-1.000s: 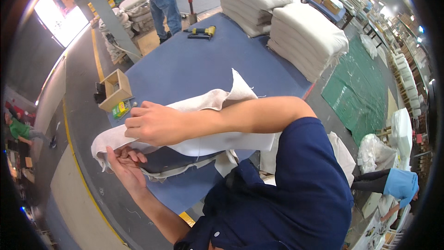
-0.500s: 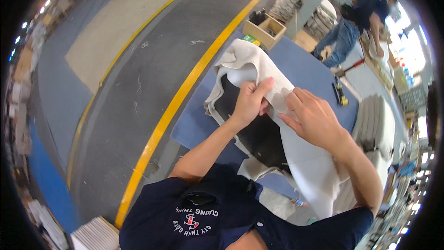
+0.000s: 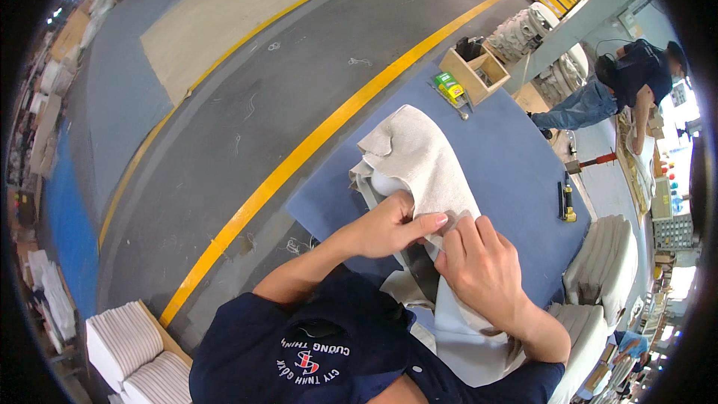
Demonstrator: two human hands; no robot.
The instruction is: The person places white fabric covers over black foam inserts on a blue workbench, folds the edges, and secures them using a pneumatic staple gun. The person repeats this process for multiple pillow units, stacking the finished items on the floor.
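Beige fabric [image 3: 428, 155] is draped over a white padded piece [image 3: 458, 320] held in front of me, tilted above a blue-topped table. A strip of its dark backing [image 3: 421, 273] shows below my hands. My left hand [image 3: 390, 226] pinches the fabric's edge, thumb laid along the top. Close beside it, my right hand [image 3: 482, 265] is closed on the same edge with bent fingers, knuckles up. The fabric's far end is loose and folded over a rounded white part [image 3: 385, 183]. My fingertips are partly hidden in the cloth.
The blue table [image 3: 501, 150] carries a wooden box [image 3: 486, 75], a green-and-yellow packet [image 3: 449, 86] and a black-and-yellow hand tool [image 3: 567, 202]. Stacked pale cushions [image 3: 604, 262] stand at right. Striped pieces [image 3: 127, 337] sit lower left. A co-worker [image 3: 636, 82] bends over another bench.
The padded piece has tilted and come nearer to me, so less dark backing shows. Both hands have moved down, closer together, and the right fingers have curled tighter. My view has shifted.
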